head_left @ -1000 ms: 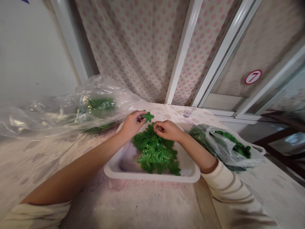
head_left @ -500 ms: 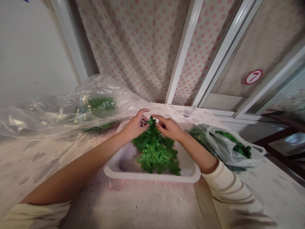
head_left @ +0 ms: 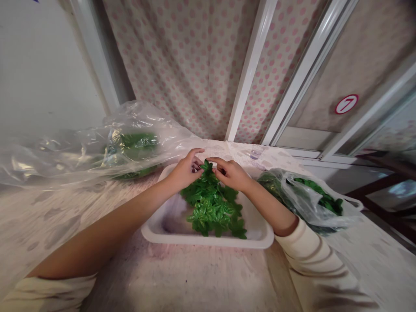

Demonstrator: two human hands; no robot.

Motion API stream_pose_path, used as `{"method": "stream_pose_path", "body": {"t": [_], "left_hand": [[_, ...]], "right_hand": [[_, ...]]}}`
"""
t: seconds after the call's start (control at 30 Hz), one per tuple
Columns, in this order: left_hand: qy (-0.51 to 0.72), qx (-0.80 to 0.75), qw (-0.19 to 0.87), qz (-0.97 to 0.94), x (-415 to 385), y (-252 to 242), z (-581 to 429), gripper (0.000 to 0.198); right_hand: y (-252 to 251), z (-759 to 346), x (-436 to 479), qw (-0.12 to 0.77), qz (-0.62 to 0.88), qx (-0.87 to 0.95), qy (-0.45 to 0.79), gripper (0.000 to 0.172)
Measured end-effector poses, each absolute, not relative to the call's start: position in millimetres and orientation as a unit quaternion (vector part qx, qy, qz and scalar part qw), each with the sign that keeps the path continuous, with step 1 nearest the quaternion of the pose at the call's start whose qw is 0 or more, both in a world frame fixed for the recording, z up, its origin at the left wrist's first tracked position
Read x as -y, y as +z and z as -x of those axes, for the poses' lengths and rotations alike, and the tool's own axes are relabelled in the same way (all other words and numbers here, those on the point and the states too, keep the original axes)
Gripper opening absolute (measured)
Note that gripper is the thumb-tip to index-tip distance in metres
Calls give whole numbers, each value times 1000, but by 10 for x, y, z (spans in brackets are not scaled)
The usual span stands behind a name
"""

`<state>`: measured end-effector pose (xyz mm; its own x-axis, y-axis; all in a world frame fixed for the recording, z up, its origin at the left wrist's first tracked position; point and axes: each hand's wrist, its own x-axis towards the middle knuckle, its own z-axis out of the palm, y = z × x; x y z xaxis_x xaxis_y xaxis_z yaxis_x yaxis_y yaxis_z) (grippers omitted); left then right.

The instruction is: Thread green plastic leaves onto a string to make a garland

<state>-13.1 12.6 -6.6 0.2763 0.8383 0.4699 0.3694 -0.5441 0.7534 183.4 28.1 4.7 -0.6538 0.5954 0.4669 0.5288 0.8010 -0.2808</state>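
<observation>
From where I stand, the left hand (head_left: 186,172) and the right hand (head_left: 231,174) meet above a white plastic tray (head_left: 208,241), both curled, their fingers arching in from either side of the topmost sprig (head_left: 206,165) of a heap of glossy artificial leaves (head_left: 211,208). The fingertips sit right at that sprig, but whether either hand is truly pinching it I can't tell. The heap lies inside the tray, and its top rises to the far rim. The low walls seem there to keep the leaves gathered in one spot on the mottled desk (head_left: 195,277). The tray sits squarely in front of the person — an easy reach for both arms, I'd judge. To the left, a clear plastic bag (head_left: 81,149) slumps over a mass of green foliage (head_left: 139,141); to the right, a translucent carrier bag (head_left: 308,203) holds another green bunch (head_left: 326,200). With one bag on each side, the middle stays open for the hands. The cream sleeves (head_left: 315,264) end well short of the wrists, leaving the forearms bare above the leaves.
</observation>
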Motion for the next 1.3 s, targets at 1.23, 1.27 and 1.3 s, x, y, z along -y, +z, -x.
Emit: {"method": "stream_pose_path", "body": {"t": [1.23,1.27,1.3], "left_hand": [[400,-384,258,-791,-77,-51,121,50],[400,-383,260,-791,-78,-53,121,50],[400,-384,261,-790,-78,-54,121,50]], "right_hand": [[65,-1810,-259,267,324,905,75,22],[66,-1810,-259,267,324,904,76,21],[68,-1810,-258,267,325,904,77,21]]}}
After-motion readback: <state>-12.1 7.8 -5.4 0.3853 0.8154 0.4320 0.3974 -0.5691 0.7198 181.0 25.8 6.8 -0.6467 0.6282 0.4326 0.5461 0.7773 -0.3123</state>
